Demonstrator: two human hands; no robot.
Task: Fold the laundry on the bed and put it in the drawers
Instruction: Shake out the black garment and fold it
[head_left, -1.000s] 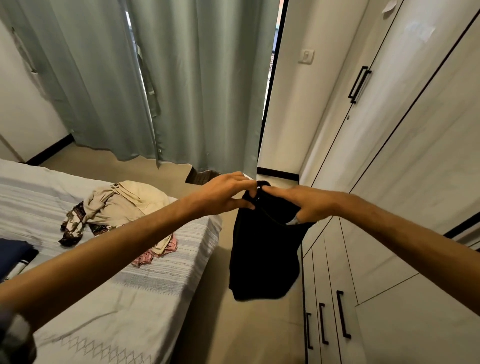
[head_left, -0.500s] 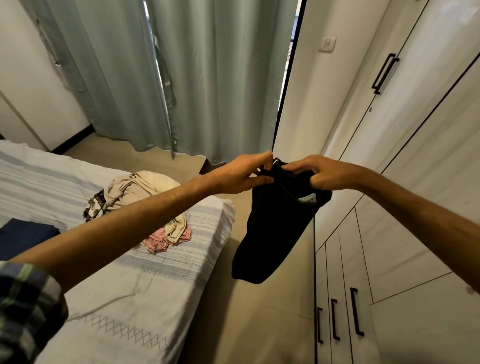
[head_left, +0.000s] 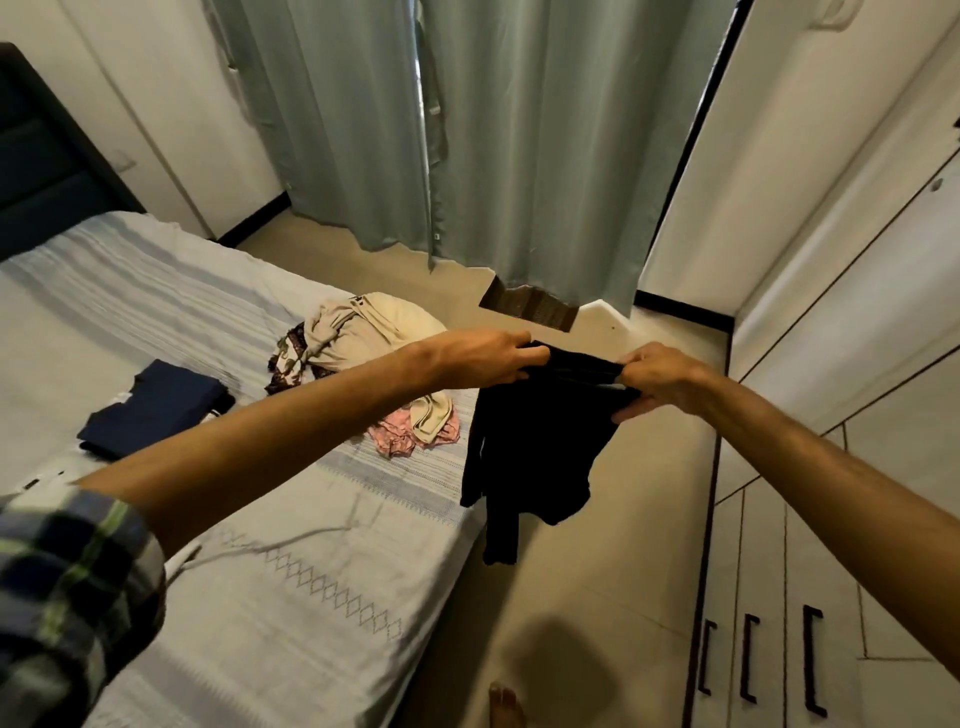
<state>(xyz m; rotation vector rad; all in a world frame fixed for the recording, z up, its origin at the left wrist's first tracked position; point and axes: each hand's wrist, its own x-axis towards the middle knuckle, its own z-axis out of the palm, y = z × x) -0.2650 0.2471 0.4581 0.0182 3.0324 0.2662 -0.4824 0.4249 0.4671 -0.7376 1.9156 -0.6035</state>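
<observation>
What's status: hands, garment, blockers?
Left hand and right hand both grip black garment, held up, hanging over floor beside bed. Unfolded pile on bed. Nothing in the way.

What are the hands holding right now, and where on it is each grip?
Both hold the black garment by its top edge: the left hand pinches the left end, the right hand the right end. The rest hangs free beside the bed.

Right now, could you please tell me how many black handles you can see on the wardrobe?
3, side by side at the lower right: the left handle, middle handle and right handle. Others may lie outside the frame.
</observation>
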